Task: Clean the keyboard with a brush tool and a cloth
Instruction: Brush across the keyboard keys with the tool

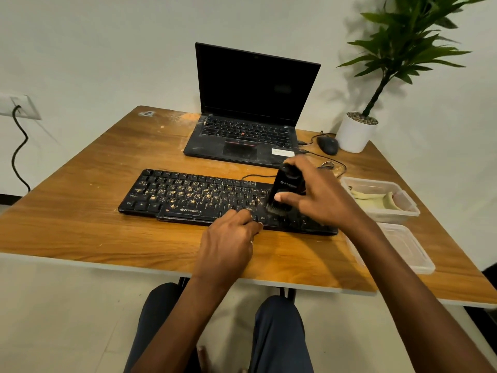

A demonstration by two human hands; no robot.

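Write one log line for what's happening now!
step: brushing keyboard | right hand: holds brush tool on keys | left hand: presses front edge | crumbs: many

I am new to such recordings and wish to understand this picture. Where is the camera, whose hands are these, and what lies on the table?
There is no machine here. A person wears a camera on the head, so you look forward and down at that person's own two hands. The right hand grips a black brush tool, its bristles down on the right part of a black keyboard strewn with crumbs. The left hand rests its fingers on the keyboard's front edge. On the wooden table there are also an open laptop, a mouse, a potted plant and a clear box holding a yellowish cloth.
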